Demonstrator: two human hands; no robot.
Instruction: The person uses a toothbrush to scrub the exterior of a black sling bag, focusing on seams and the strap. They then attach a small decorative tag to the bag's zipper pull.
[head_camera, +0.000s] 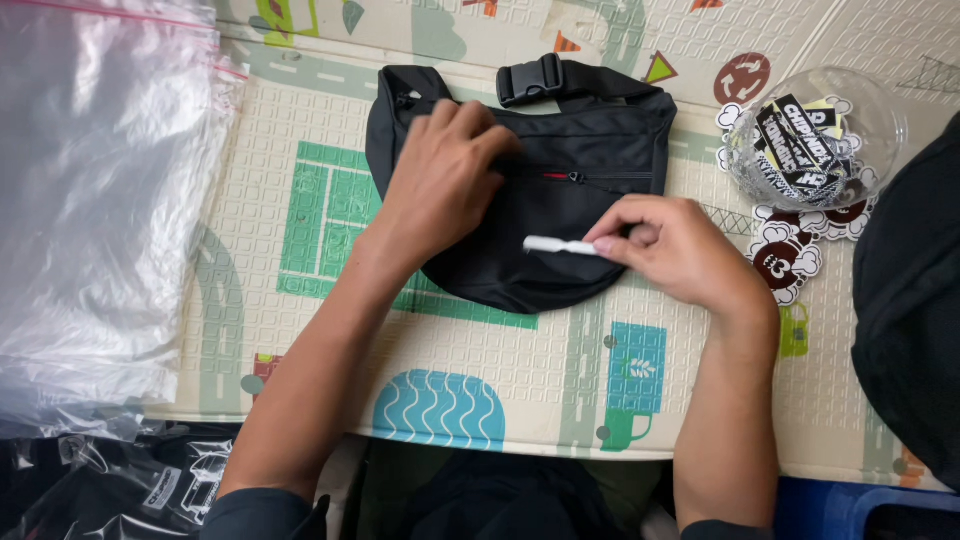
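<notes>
On play mat (300, 330), right fingers (612, 240) pinch white stick (560, 246)

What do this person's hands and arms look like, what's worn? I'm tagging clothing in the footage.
Both hands, left hand and right hand, are bare: no gloves, rings or watch visible. The forearms are uncovered. Dark sleeves show only at the bottom edge, pushed up near the elbows.

A black waist bag (560, 200) with a red zip pull lies on a cream play mat (300, 300) patterned with green, teal and blue road-map shapes, a white stick (560, 246) at its five o'clock, black-and-white stickers (800, 145) at three o'clock.
</notes>
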